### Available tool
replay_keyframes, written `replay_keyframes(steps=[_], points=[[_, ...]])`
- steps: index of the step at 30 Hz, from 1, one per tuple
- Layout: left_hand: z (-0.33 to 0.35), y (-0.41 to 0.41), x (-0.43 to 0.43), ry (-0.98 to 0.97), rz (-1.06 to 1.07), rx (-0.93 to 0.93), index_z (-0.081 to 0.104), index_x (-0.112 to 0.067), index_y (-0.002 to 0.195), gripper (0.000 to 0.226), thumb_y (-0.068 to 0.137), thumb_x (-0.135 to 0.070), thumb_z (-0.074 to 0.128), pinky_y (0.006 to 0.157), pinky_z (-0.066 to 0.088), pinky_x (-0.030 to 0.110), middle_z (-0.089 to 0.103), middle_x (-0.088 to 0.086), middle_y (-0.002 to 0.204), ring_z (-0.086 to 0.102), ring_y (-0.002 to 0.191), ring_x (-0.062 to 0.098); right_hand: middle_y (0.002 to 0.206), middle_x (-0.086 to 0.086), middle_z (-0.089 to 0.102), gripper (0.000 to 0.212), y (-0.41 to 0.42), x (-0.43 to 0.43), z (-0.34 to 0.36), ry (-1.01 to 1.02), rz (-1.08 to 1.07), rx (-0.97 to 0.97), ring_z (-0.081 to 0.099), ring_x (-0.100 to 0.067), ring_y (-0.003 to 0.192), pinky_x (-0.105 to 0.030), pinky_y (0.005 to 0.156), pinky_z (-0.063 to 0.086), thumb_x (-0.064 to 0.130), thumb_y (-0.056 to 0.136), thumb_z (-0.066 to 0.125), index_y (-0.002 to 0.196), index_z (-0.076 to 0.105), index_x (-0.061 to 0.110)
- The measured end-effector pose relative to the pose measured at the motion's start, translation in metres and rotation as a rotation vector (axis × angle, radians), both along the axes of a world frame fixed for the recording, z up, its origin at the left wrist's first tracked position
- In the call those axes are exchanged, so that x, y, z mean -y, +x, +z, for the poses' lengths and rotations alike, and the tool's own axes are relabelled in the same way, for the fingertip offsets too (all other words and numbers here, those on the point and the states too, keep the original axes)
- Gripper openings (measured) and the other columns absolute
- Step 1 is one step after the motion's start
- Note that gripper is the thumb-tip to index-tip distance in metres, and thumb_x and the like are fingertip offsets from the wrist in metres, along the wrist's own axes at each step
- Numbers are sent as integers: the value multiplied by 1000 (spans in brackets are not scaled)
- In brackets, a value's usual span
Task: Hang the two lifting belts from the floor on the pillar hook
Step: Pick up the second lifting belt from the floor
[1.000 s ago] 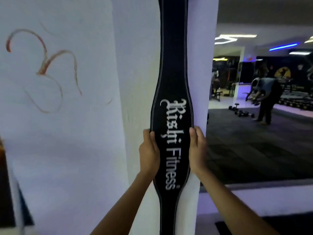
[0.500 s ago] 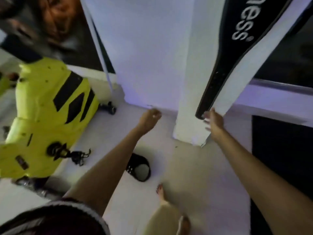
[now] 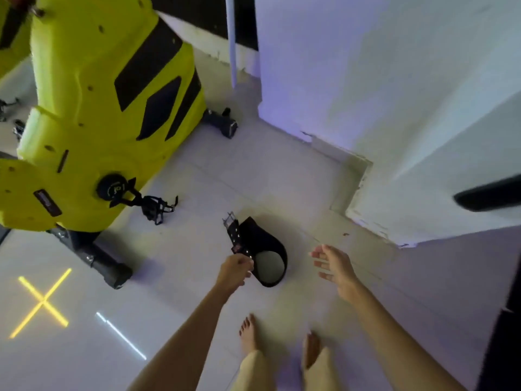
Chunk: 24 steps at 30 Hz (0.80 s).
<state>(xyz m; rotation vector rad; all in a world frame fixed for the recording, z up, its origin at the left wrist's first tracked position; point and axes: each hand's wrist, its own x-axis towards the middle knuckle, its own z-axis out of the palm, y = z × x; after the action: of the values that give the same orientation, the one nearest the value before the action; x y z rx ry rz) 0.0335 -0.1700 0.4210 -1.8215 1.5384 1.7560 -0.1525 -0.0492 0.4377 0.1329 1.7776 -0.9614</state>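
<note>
A black lifting belt [image 3: 262, 244] lies curled in a loop on the pale tiled floor, its metal buckle end pointing away from me. My left hand [image 3: 235, 270] is closed around the belt's strap edge near the studded part. To the right of the belt, my right hand [image 3: 332, 265] hovers with fingers spread and holds nothing. The white pillar [image 3: 408, 114] rises at the right, and the lower tip of a hung black belt [image 3: 487, 194] shows against it at the right edge. The hook is out of view.
A yellow exercise bike [image 3: 93, 108] with a black pedal [image 3: 155, 206] and black base feet stands at the left, close to the belt. My bare feet [image 3: 249, 333] are on the floor below the hands. A yellow cross of light [image 3: 42, 301] marks the floor at the lower left.
My view dropped from the belt hanging on the pillar down to the floor. Both hands left the hung belt, and my left hand has reached the belt on the floor.
</note>
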Motion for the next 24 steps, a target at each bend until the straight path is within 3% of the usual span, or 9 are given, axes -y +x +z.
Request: replay_keyframes(steps=[3, 5, 9, 13, 16, 18, 21, 24], points=[[-111, 6, 18, 87, 296, 11, 63, -8, 83, 12, 89, -9, 52, 60, 44, 28, 62, 11, 86, 56, 69, 18, 110, -17, 65, 26, 16, 33, -113, 14, 52, 30, 57, -23, 90, -27, 63, 40, 20, 96, 40, 100, 62, 5], [-200, 13, 31, 111, 482, 37, 63, -6, 89, 11, 89, -6, 51, 60, 44, 29, 59, 10, 84, 53, 71, 18, 106, -13, 63, 32, 32, 59, -196, 6, 113, 62, 56, -23, 93, -25, 64, 40, 20, 96, 41, 111, 59, -1], [-351, 31, 52, 207, 711, 35, 55, -8, 102, 14, 95, -9, 43, 73, 44, 36, 51, 5, 78, 49, 73, 18, 107, -3, 60, 37, 76, 115, -354, -5, 321, 20, 56, -21, 107, -32, 88, 41, 30, 94, 46, 120, 57, 7], [-449, 33, 68, 219, 740, -38, 53, -8, 116, 26, 97, -19, 39, 90, 43, 41, 53, 8, 107, 50, 99, 22, 125, -12, 58, 41, 119, 160, -453, -29, 535, -39, 56, -28, 114, -30, 88, 43, 27, 92, 51, 127, 51, 5], [-470, 32, 74, 251, 780, -124, 59, -13, 102, 23, 96, -30, 43, 90, 44, 41, 59, 5, 110, 55, 102, 21, 115, -14, 65, 30, 128, 171, -470, -12, 570, -200, 62, -28, 108, -24, 79, 42, 21, 89, 56, 113, 61, 3], [-457, 38, 70, 257, 781, -119, 54, -13, 118, 35, 95, -37, 43, 92, 41, 42, 58, 5, 117, 54, 107, 21, 108, -14, 68, 27, 125, 168, -453, -14, 586, -236, 63, -27, 103, -24, 76, 42, 22, 90, 55, 106, 65, 3], [-399, 41, 70, 254, 795, -140, 53, -13, 124, 43, 94, -41, 44, 98, 41, 42, 58, 3, 121, 51, 116, 22, 99, -16, 70, 30, 105, 159, -389, -53, 531, -197, 65, -27, 95, -30, 81, 47, 27, 90, 55, 100, 68, 2], [-291, 28, 77, 352, 795, -326, 62, -10, 109, 33, 88, -35, 58, 83, 51, 34, 65, 6, 103, 61, 95, 22, 95, -15, 69, 29, 69, 145, -283, -75, 406, -115, 65, -30, 90, -40, 88, 51, 28, 88, 57, 98, 69, 4]])
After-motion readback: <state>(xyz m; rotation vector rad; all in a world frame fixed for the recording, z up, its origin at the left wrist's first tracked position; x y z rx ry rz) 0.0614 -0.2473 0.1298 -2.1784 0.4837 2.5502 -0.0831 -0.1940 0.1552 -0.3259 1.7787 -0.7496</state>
